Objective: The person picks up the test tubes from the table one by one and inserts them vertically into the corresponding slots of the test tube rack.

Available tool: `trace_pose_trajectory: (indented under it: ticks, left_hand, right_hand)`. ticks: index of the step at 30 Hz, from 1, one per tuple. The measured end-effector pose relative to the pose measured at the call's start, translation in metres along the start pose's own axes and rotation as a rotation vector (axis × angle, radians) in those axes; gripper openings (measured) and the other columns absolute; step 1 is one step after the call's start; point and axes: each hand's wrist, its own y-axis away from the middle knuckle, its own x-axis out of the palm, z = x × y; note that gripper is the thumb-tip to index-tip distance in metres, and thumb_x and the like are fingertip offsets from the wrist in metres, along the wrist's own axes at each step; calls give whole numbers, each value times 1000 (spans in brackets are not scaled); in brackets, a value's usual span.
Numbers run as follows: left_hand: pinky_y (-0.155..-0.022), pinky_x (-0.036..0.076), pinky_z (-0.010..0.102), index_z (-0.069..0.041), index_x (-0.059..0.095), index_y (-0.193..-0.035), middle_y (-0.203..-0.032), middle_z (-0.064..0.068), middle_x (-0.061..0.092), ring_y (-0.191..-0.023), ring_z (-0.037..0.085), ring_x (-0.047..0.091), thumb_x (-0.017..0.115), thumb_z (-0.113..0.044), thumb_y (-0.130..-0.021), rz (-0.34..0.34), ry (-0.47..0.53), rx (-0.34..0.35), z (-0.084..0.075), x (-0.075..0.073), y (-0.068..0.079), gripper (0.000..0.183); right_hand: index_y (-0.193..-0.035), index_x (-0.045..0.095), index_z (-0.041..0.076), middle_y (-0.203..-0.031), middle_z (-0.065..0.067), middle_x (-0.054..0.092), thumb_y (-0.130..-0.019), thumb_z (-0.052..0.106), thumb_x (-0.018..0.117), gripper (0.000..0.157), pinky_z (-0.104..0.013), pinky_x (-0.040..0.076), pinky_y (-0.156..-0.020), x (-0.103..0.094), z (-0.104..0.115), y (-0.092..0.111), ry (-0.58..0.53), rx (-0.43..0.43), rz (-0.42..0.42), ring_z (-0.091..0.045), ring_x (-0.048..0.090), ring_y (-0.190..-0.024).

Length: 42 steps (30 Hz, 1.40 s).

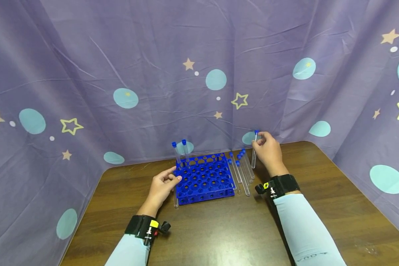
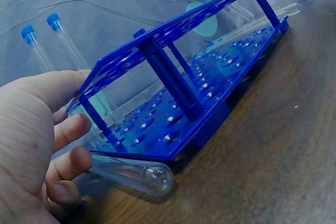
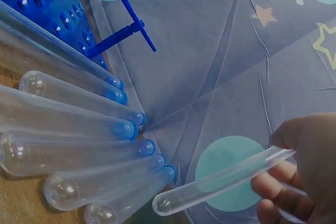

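Note:
My left hand point(image 1: 161, 188) grips the left end of a blue test tube rack point(image 1: 204, 181), its thumb at the top plate in the left wrist view. Two blue-capped test tubes stand in the rack's back left corner, one of them a clear tube point(image 1: 186, 149). Beside the rack's left end lies another test tube point(image 2: 128, 174), close under the left fingers. My right hand point(image 1: 269, 153) pinches a clear test tube point(image 3: 210, 190) near its blue cap, holding it nearly upright with the rounded end down. Fingers hide its cap in the right wrist view.
Several blue-capped test tubes point(image 1: 245, 184) lie side by side on the wooden table point(image 1: 212, 229), between the rack and the right hand. A purple patterned curtain point(image 1: 159, 122) hangs right behind the table's back edge.

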Motion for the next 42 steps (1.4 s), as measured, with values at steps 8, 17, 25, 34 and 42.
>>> trace_pose_trajectory:
  ticks: [8, 17, 25, 34, 42]
  left_hand:
    - [-64, 50, 21, -6, 71, -153, -88, -6, 70, -65, 6, 56, 88, -15, -101, 4, 19, 1, 2, 0, 0, 55]
    - [-63, 50, 21, -3, 69, -153, -88, -7, 70, -65, 6, 56, 88, -14, -101, 7, 17, 7, 2, 0, -1, 57]
    - [-63, 49, 22, -5, 70, -153, -88, -6, 70, -65, 6, 55, 88, -15, -101, 9, 17, 9, 1, 0, 0, 55]
    - [-63, 49, 22, -6, 70, -153, -88, -6, 70, -64, 7, 55, 88, -16, -101, 8, 10, 14, 0, 0, 1, 55]
    - [-63, 50, 22, -2, 69, -154, -86, -7, 70, -63, 6, 56, 87, -15, -102, 9, 5, 24, 1, 0, 1, 57]
  right_hand:
    - [-147, 66, 1, -114, -21, 83, -107, 22, 77, 46, -58, 63, -87, 2, 4, 0, -36, -67, -55, -41, 81, -97]
    - [-146, 67, -1, -116, -21, 82, -107, 21, 74, 45, -57, 64, -87, 1, 5, 1, -60, -90, -82, -40, 82, -98]
    - [-143, 67, -3, -115, -20, 82, -106, 19, 76, 44, -54, 65, -86, 1, 6, 0, -91, -114, -109, -40, 82, -96]
    - [-141, 68, -3, -114, -19, 82, -104, 18, 77, 43, -55, 64, -86, 2, 7, 0, -94, -147, -132, -40, 82, -95]
    - [-139, 69, -4, -112, -19, 81, -104, 17, 78, 42, -53, 63, -84, 1, 10, 0, -96, -172, -136, -40, 80, -93]
